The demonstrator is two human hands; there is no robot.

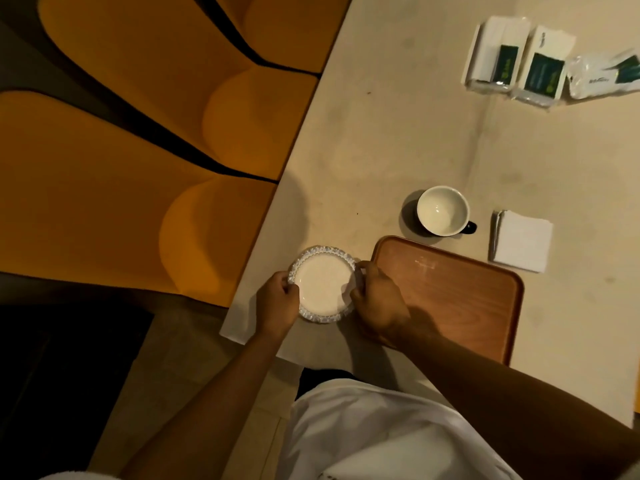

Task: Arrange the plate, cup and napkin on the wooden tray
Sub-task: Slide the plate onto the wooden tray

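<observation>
A small white plate [322, 284] with a lacy patterned rim sits near the table's left corner, just left of the wooden tray [457, 299]. My left hand [277, 301] grips the plate's left rim and my right hand [379, 301] grips its right rim, partly over the tray's left edge. An empty white cup [442, 211] with a dark handle stands on the table just beyond the tray. A stack of white napkins [521, 240] lies to the right of the cup, off the tray. Nothing rests on the tray.
The beige table [398, 133] carries three packs of tissues [519, 60] at the far right. Orange cushioned seats [138, 150] run along the table's left edge. My white garment [363, 434] shows at the bottom.
</observation>
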